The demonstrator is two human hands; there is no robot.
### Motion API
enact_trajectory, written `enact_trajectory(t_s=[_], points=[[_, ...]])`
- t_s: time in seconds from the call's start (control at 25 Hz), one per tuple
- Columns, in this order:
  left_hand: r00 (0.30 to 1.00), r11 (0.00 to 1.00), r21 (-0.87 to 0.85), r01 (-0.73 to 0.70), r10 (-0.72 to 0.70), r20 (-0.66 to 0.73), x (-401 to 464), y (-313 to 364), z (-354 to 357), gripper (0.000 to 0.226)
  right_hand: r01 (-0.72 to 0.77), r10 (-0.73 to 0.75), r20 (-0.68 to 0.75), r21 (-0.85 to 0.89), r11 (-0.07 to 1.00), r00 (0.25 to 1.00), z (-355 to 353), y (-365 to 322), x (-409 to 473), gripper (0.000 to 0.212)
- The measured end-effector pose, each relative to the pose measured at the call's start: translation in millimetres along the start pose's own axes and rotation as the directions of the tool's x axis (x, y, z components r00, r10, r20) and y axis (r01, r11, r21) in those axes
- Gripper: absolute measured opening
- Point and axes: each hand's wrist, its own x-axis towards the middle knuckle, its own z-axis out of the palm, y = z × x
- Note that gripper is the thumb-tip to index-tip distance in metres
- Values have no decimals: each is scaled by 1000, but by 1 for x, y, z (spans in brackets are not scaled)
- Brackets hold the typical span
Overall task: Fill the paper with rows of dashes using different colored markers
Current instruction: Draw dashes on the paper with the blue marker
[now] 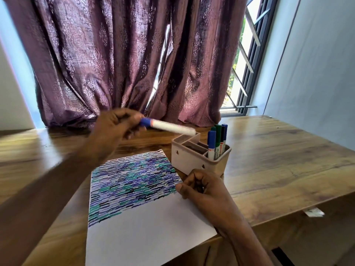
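Paper (146, 223) flat on wooden counter (278, 160), upper half filled with blue, green, black dashes. Left hand (113, 129) gripping blue-capped marker (169, 126) above holder (194, 160). Right hand (199, 186) curled, resting on paper's edge, holding nothing visible.

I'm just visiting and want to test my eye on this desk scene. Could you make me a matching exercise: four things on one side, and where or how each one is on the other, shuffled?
Things:
1. marker
2. paper
3. holder
4. right hand

States:
A. stands on the table, with several markers upright in it
B. held in the air by the left hand
C. rests on the right edge of the sheet, fingers curled
D. lies flat, top half covered in dashes, bottom half blank

Pairs: 1-B, 2-D, 3-A, 4-C
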Motion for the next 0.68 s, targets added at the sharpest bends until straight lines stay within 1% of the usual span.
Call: enact_trajectory(t_s=[0.08, 0.12, 0.2, 0.24, 0.28, 0.36, 0.44, 0.48, 0.56, 0.64, 0.68], points=[[976, 996, 15, 83, -85, 200, -26, -16, 5, 38, 5, -5, -2, 60, 998, 1000, 0, -2, -2, 20], [954, 993, 30, 112, -116, 277, -36, -19, 10, 40, 13, -12, -10, 95, 995, 1000, 0, -2, -2, 23], [914, 992, 27, 125, -126, 384, -47, -20, 19, 23, 24, -21, -25, 146, 989, 999, 0, -1, -3, 33], [901, 993, 44, 109, -118, 417, -51, -18, 23, 15, 40, -36, -28, 164, 986, 999, 1, -2, -4, 34], [889, 994, 92, 63, -98, 448, -55, -17, 27, 9, 63, -58, -35, 182, 981, 998, 1, -3, -4, 32], [860, 963, 235, -133, -6, 510, -64, -16, 35, 10, 106, -96, -58, 222, 969, 994, -1, -4, -3, 26], [820, 872, 356, -337, 86, 565, -72, -18, 43, 13, 105, -90, -68, 255, 961, 994, -2, -2, -3, 21], [804, 825, 402, -396, 101, 586, -75, -18, 46, 17, 85, -68, -71, 262, 961, 995, -3, 0, -3, 20], [788, 745, 475, -469, 110, 605, -78, -16, 50, 31, 33, -12, -83, 268, 963, 997, -3, 3, -4, 17], [776, 705, 483, -519, 152, 612, -78, -17, 54, 32, 28, -4, -87, 273, 962, 996, -4, 4, -5, 16], [768, 702, 472, -534, 170, 617, -79, -18, 56, 29, 45, -24, -85, 262, 964, 996, -4, 3, -6, 14]])
